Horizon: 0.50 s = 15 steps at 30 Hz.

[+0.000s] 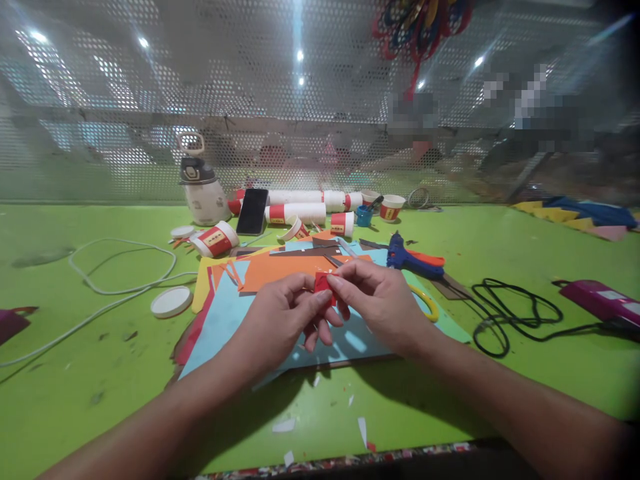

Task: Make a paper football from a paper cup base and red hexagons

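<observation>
Between my two hands is a small piece of red paper (324, 283), pinched above the sheets on the table. My left hand (287, 310) grips its left side between thumb and fingers. From the right, the thumb and forefinger of my right hand (380, 300) close on the same piece. Beneath them lie an orange sheet (270, 270) and a light blue sheet (220, 333). Partly behind my right hand are scissors, with a yellow handle loop (429, 305) showing. A blue hot glue gun (413, 259) lies just beyond that hand.
Paper cups (217, 239) and stacked cups (295, 213) lie at the back beside a phone (253, 212) and a bottle (203, 190). A white cable (125, 290) loops on the left, a black cord (500, 313) on the right. Paper scraps (284, 425) dot the green table (125, 393).
</observation>
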Each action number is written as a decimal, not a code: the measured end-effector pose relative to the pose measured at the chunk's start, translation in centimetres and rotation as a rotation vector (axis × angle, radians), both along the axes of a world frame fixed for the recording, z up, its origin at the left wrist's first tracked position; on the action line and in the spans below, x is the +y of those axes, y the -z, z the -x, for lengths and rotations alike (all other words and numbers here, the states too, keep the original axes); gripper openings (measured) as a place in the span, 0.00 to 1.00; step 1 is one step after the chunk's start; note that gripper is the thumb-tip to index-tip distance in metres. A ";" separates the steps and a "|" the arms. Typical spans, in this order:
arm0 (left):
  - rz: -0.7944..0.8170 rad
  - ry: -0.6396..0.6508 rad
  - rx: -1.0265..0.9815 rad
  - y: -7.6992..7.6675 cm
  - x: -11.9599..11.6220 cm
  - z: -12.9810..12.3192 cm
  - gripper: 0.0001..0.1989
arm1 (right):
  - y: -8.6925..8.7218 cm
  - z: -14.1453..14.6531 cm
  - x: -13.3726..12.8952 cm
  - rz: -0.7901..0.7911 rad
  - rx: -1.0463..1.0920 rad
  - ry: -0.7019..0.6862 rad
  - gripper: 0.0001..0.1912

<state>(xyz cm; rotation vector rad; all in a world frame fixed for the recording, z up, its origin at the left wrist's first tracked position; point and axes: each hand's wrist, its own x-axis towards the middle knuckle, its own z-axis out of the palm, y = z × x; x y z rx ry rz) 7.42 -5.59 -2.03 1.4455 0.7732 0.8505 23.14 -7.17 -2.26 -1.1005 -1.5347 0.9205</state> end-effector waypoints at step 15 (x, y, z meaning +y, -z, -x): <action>0.025 -0.011 0.029 -0.1 0.1 0.3 0.09 | -0.2 0.0 0.2 -0.027 -0.016 -0.020 0.08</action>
